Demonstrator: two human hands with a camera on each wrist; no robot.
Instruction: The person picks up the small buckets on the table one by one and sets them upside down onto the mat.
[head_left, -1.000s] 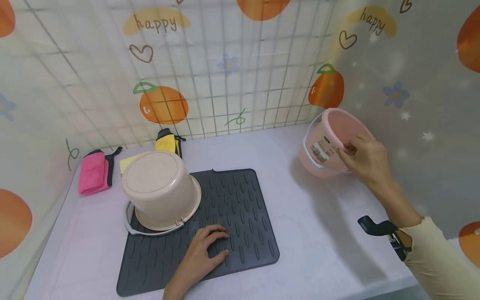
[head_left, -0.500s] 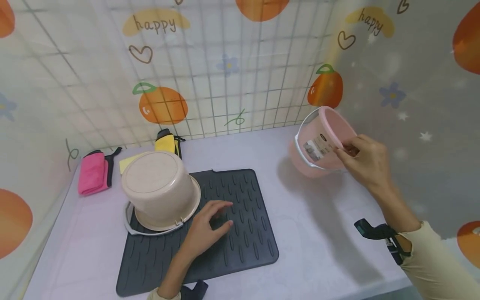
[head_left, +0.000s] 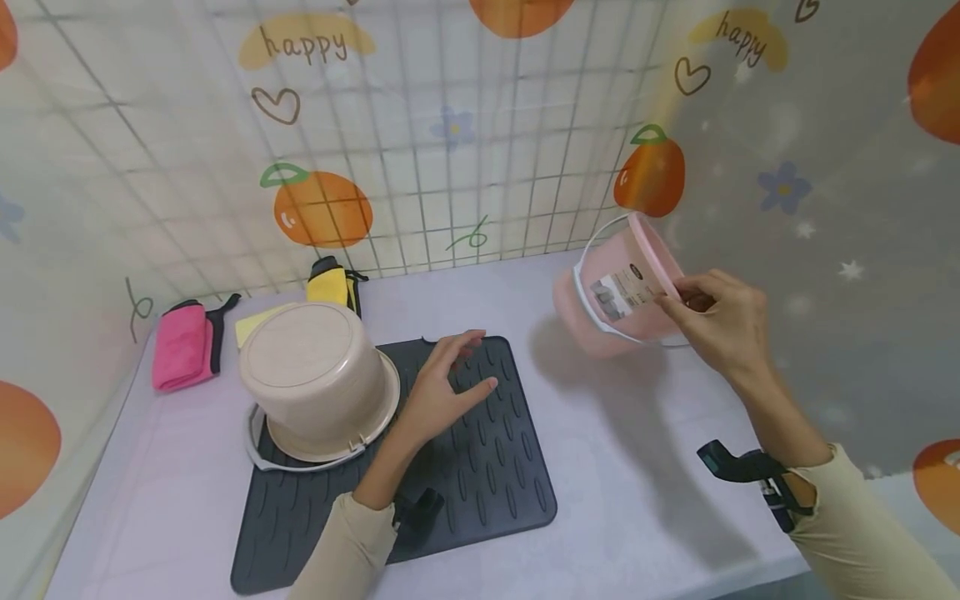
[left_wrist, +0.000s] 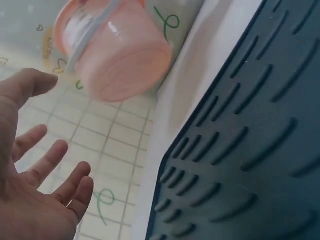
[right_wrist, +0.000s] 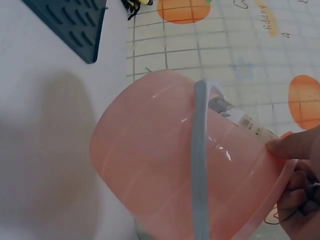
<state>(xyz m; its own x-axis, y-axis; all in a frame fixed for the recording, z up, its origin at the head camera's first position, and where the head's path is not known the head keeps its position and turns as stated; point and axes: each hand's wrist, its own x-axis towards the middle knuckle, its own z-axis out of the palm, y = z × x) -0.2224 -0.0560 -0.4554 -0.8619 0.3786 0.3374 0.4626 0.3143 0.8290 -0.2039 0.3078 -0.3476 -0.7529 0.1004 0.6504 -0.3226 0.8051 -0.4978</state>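
Note:
A pink bucket [head_left: 600,292] with a pale grey handle and a paper label hangs tilted above the table at the right. My right hand [head_left: 720,321] pinches its rim between thumb and fingers, as the right wrist view also shows. Over the dark ribbed mat [head_left: 487,467] my left hand [head_left: 438,396] reaches out with fingers spread, holding nothing. In the left wrist view the bucket's base [left_wrist: 130,75] faces that hand, a gap between them. A beige bucket [head_left: 315,383] stands upside down on the mat's left part, its grey handle around the rim.
A folded pink cloth [head_left: 183,346] lies at the table's far left. A yellow-and-black folded cloth [head_left: 330,287] is behind the beige bucket, with a pale yellow item [head_left: 258,321] partly hidden. A printed curtain [head_left: 450,183] hangs at the back and sides.
My right hand has carried the pink bucket leftward, tilting it further. My left hand has risen off the mat and moved forward and right, toward the bucket. The beige bucket has stayed put.

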